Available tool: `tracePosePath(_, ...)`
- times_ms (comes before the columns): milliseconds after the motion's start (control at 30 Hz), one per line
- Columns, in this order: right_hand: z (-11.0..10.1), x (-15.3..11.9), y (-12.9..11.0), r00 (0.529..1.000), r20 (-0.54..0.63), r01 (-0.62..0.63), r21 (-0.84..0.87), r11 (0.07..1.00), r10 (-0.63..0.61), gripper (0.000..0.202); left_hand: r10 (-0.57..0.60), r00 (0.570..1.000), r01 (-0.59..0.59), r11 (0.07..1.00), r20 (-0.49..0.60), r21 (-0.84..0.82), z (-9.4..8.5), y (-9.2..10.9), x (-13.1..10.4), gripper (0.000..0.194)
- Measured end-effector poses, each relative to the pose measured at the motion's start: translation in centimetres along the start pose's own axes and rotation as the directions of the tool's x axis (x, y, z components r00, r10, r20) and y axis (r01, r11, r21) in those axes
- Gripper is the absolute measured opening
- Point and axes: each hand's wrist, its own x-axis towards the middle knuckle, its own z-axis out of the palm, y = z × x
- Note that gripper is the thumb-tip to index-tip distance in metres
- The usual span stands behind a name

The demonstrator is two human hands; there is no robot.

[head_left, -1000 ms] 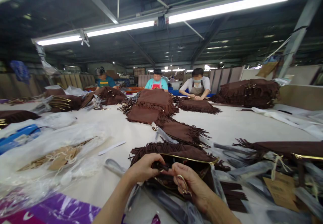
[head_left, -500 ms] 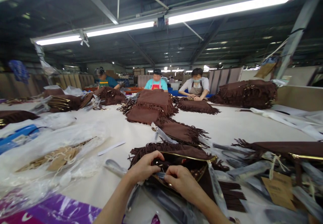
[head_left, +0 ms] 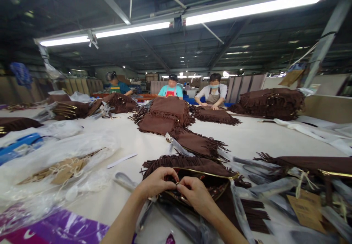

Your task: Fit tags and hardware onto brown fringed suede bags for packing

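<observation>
Head view: both hands [head_left: 176,189] together, pinching fringed brown bag [head_left: 203,167] opening beneath.

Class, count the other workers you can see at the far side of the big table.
3: a worker in a dark teal top at far left, one in a light blue shirt in the middle, one in white to the right. Others may be hidden behind.

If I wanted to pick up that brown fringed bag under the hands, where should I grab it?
Probably along the gold top edge of the bag, coming from above on the near side. That rim looks stiff and lies open toward the worker, where both the left hand and right hand already pinch; the fringe is loose.
</observation>
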Motion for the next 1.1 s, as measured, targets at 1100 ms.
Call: tracePosePath(1100,-4.7,-2.2,-2.6,0.911,-0.397,0.221,0.694,0.685,0.108,0.044,-0.161,0.982,0.116,0.926,-0.097,-0.358,4.8,5.7,-0.3,0.018)
